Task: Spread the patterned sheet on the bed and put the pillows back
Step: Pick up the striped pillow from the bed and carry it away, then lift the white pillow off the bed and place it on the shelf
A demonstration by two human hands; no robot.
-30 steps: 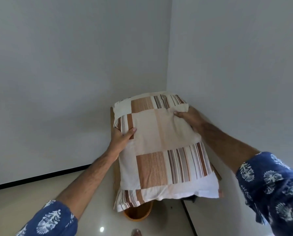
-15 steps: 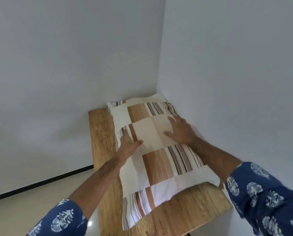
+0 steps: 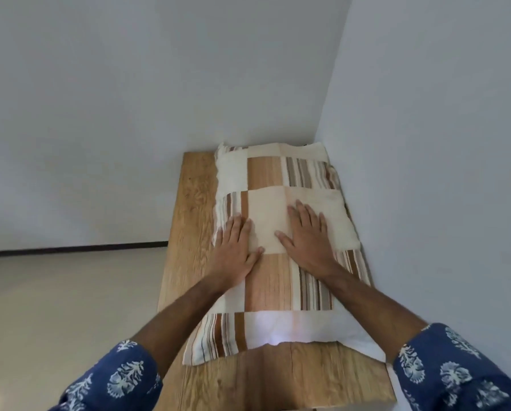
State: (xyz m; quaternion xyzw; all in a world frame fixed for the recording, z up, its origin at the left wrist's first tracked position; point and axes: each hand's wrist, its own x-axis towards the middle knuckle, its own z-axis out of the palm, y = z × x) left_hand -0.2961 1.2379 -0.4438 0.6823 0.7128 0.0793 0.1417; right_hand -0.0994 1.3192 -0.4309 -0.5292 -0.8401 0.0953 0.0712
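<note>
A pillow (image 3: 273, 292) in a cream, brown and striped patchwork cover lies flat on a wooden table (image 3: 189, 221) in the room's corner. A second pillow (image 3: 278, 170) with the same pattern seems to lie beneath it, showing at the far end. My left hand (image 3: 235, 250) presses flat on the top pillow's left side, fingers straight. My right hand (image 3: 309, 237) presses flat near its middle, fingers spread. The bed and the patterned sheet are out of view.
White walls (image 3: 426, 143) close in behind and to the right of the table. Pale floor (image 3: 55, 307) with a dark skirting line lies to the left. Bare wood shows along the table's left side and near edge.
I lowered the pillow from the air onto the wooden table. Both hands let go of its edges and now press flat on top. The view tilted down.
</note>
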